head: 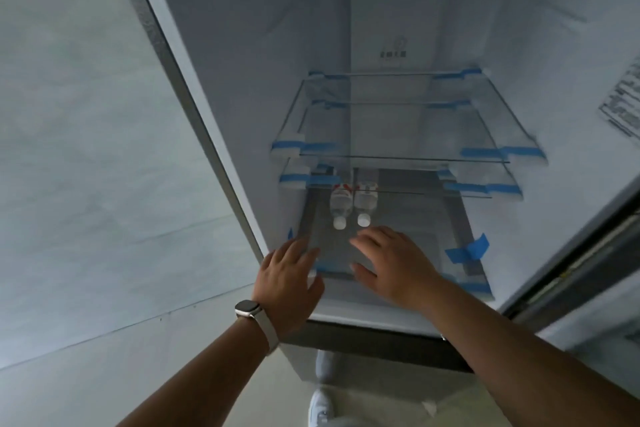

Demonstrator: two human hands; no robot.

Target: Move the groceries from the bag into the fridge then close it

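Reaching into fridge [398, 10] | left hand [289, 282], right hand [393, 265]: fingers spread, holding nothing | two bottles [351, 206] lying side by side on shelf [433, 239], just beyond fingertips

Pale wall [86, 149] L, beige floor [381, 404]

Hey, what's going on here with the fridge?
A person is standing at an open fridge, reaching in with both hands. The left hand and right hand are spread open over the front of the bottom shelf and hold nothing. Just beyond the fingertips, two water bottles sit side by side on that shelf, white caps toward the front. The glass shelves above them hold nothing. No grocery bag is in view.
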